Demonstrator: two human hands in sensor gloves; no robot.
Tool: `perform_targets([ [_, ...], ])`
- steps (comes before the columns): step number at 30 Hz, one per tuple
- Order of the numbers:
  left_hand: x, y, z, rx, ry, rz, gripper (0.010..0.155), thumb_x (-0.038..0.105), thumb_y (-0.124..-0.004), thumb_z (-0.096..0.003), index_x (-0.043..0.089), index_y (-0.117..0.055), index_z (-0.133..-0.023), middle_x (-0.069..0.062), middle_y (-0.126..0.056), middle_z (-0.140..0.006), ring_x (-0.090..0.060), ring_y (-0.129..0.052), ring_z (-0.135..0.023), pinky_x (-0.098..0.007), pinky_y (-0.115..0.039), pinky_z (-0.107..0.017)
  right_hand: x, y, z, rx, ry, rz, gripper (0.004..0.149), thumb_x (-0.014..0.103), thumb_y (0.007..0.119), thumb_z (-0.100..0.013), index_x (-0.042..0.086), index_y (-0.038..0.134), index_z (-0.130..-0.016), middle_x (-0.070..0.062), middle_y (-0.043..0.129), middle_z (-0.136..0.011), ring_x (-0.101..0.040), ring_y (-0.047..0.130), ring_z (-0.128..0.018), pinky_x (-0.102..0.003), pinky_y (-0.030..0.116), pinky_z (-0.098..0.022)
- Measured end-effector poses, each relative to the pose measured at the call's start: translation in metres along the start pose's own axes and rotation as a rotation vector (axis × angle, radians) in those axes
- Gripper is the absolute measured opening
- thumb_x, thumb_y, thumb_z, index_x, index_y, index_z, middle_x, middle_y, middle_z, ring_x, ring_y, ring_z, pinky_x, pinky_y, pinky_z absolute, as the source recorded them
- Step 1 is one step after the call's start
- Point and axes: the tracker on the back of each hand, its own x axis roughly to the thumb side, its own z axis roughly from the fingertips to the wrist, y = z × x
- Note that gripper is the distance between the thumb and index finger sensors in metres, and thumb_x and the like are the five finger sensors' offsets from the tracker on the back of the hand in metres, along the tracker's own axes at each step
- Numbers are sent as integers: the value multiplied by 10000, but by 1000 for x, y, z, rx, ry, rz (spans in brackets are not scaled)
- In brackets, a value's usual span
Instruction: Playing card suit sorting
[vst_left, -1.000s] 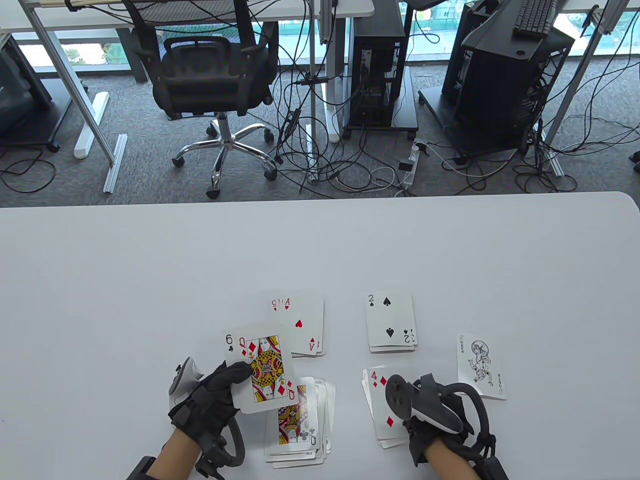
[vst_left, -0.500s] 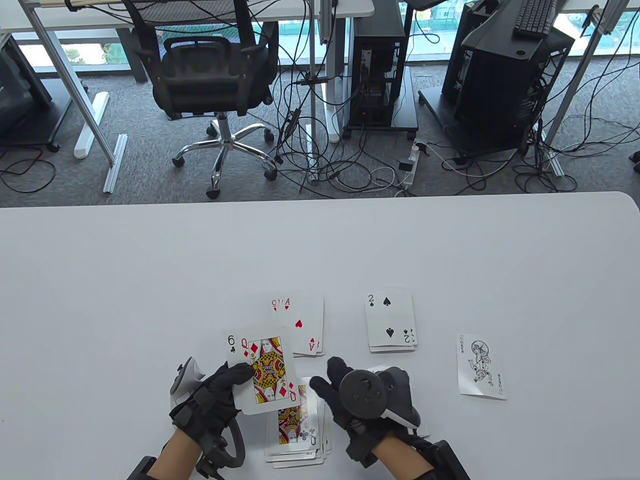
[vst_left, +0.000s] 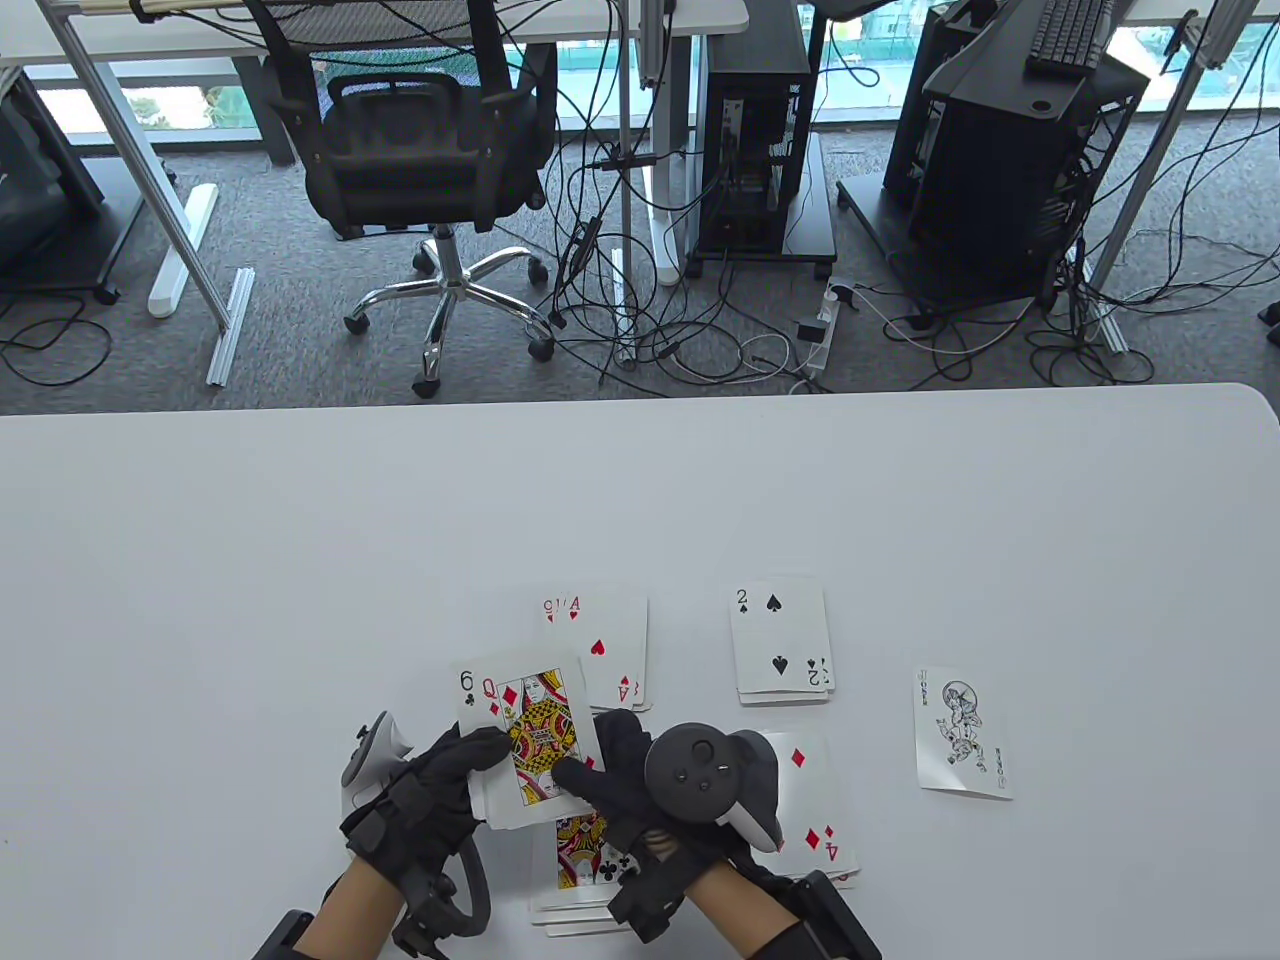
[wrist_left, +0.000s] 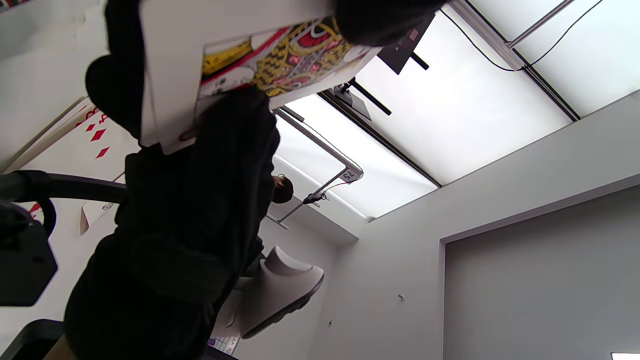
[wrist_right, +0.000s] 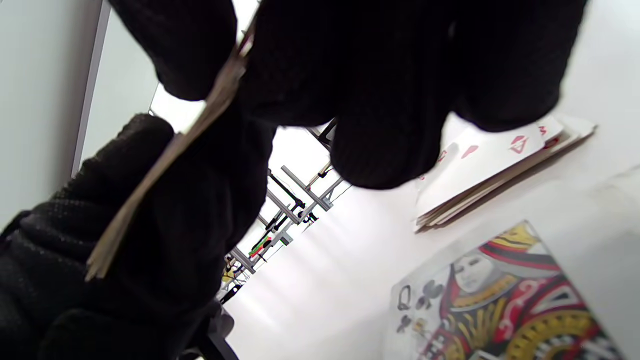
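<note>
- tabletop (vst_left: 300, 560): piles laid out by suit, well apart so they don't mix. Hearts pile (vst_left: 610, 650) upper left, spades pile (vst_left: 782, 640) upper right, diamonds pile (vst_left: 815, 810) lower right, clubs pile (vst_left: 590, 870) lower left under the hands. Joker (vst_left: 962, 732) parked alone far right, no suit.
- left hand (vst_left: 430, 790): grips the unsorted fan face up above the clubs pile, so the top index is readable.
- right hand (vst_left: 620, 770): fingers pinching the queen of diamonds (vst_left: 535, 735), top card of the fan; likely peeling it off for the diamonds pile.
- 6 of clubs (vst_left: 467, 685): corner peeks out behind the queen, likely next up.
</note>
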Motion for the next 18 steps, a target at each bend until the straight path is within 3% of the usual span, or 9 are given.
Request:
perform_targets([
  [2, -1, 0, -1, -6, 0, 14, 508, 329, -616, -643, 187, -458, -1104, -127, -623, -1088, -388, -776, -888, -494, -764, -584, -3, -2, 0, -3, 24, -68, 450, 273, 714, -523, -123, 716, -737, -59, 919, -406, -301, 979, -345, -519, 831, -355],
  [9, -1, 1, -1, 0, -3, 5, 500, 321, -613, -640, 191, -469, -1100, -121, -639, -1082, -383, -787, -882, -491, -770, -580, -12, -19, 4, -49, 52, -35, 409, 207, 648, -539, -138, 742, -736, -91, 943, -416, -329, 982, -353, -532, 826, -359],
  [18, 0, 0, -1, 11, -10, 17, 499, 325, -612, -641, 192, -468, -1100, -119, -640, -1081, -379, -789, -881, -489, -772, -578, -31, -79, 24, -139, 105, -2, 406, 195, 658, -532, -145, 750, -733, -90, 940, -395, -322, 981, -328, -530, 826, -347],
])
